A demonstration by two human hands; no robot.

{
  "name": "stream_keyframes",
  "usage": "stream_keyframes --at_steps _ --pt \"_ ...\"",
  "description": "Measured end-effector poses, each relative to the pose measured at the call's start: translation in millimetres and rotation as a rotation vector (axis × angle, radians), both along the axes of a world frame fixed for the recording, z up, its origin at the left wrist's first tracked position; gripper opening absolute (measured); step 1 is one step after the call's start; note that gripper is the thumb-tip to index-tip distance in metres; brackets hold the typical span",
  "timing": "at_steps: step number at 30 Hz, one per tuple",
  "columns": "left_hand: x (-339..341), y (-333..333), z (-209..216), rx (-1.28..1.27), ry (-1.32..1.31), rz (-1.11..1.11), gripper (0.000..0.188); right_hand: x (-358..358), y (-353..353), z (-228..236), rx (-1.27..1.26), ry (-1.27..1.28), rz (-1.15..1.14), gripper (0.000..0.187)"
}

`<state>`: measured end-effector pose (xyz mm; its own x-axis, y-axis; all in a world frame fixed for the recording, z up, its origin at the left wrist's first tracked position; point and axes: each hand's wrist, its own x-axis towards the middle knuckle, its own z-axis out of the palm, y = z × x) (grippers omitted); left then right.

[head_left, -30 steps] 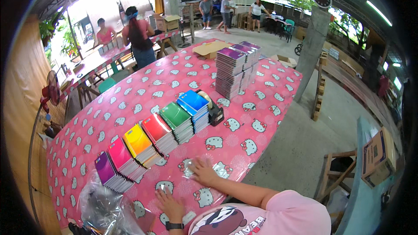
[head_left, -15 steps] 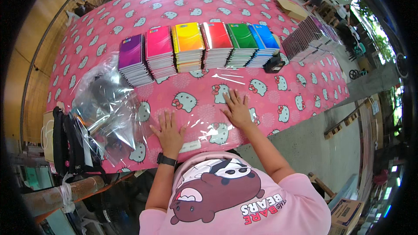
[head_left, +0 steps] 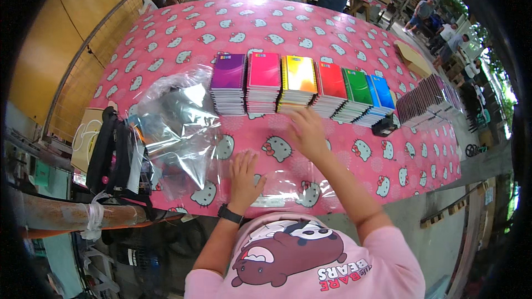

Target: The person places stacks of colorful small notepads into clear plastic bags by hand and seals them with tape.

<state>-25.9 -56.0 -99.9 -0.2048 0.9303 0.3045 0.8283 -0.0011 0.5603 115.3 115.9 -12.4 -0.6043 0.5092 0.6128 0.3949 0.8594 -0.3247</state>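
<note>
My feed shows the left hand [head_left: 246, 181] palm-down on the table [head_left: 343, 155], spread, empty; the right hand [head_left: 306, 134] extends near the yellow stack [head_left: 299, 77], grip too blurred to tell.

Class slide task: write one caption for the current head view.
Right hand beside the yellow-covered stack of spiral-bound notebooks; left hand near a crumpled, transparent plastic bag.

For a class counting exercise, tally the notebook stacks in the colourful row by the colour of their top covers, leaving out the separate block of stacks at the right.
Purple stack: 1
Pink stack: 1
Yellow stack: 1
Red stack: 1
Green stack: 1
Blue stack: 1
Total: 6 stacks
</note>
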Motion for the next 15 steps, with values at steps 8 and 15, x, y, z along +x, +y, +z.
stream_keyframes --at_steps 8,15 --pt "-31 -25 20 0.231 -0.156 0.234 0.036 -191 50 33 0.256 -0.579 0.113 0.048" --pt "-62 -24 57 0.446 -0.345 0.426 0.041 -182 54 44 0.040 -0.439 0.201 0.033"
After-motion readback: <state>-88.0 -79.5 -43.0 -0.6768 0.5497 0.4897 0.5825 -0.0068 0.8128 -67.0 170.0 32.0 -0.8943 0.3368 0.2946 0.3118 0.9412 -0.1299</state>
